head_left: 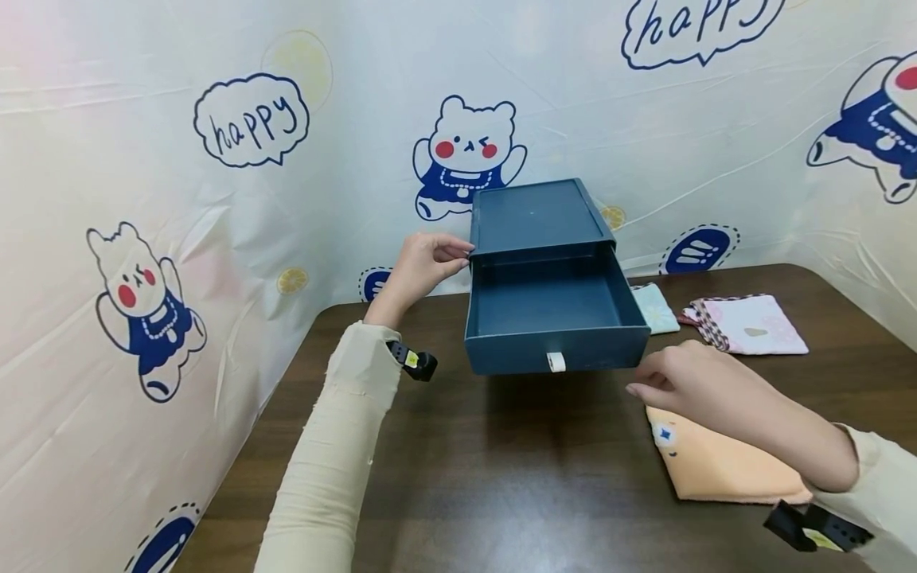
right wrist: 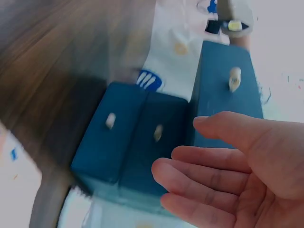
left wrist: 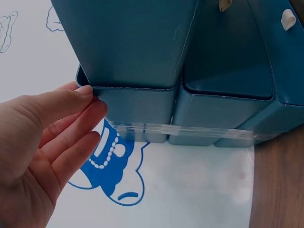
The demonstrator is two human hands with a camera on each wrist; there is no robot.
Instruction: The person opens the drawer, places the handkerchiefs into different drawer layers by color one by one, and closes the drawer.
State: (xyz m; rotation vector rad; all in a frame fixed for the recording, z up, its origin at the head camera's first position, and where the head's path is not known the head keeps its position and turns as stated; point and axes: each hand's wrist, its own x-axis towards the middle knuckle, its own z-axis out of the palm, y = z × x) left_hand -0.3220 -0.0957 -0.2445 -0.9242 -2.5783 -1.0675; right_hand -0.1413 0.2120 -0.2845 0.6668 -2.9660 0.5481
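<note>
A dark blue drawer unit (head_left: 533, 213) stands at the back of the table, its top drawer (head_left: 512, 354) pulled far out. The drawer's inside floor shows bare, and a white pull tab (head_left: 556, 362) sits on its front. My left hand (head_left: 427, 269) pinches the casing's left front corner, thumb (left wrist: 76, 97) on the edge. Beside the drawer's right front corner, my right hand (head_left: 698, 380) hovers with fingers loosely bent and nothing in them. In the right wrist view, two lower drawers with tabs (right wrist: 110, 120) are closed, and the palm of the right hand (right wrist: 228, 178) shows.
A folded orange cloth (head_left: 723, 465) lies below my right hand. Behind it are a pale green cloth (head_left: 655, 309) and a white-and-pink cloth (head_left: 770, 325) with a checked edge. A printed curtain (head_left: 344, 191) hangs close behind the drawer unit.
</note>
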